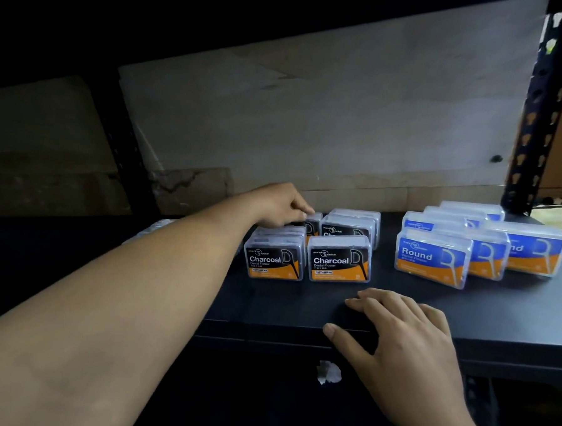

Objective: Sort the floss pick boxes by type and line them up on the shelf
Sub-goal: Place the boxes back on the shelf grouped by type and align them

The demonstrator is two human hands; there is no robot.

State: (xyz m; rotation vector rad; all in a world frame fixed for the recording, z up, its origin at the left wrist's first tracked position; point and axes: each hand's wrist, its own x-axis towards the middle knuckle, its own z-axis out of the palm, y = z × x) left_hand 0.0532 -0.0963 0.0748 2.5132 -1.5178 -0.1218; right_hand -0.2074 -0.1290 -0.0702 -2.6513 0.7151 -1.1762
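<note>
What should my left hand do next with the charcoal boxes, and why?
Probably nudge the rear Charcoal box under your left hand leftward, squarely behind the front left Charcoal box; it looks offset to the right, while the Round boxes already stand apart.

Dim, shadowy scene; edges darken and bend, with soft blur throughout.

The black boxes point(339, 260) read "Charcoal Dental Flosser" (brand line too small); a blue box point(432, 257) reads "Round".
</note>
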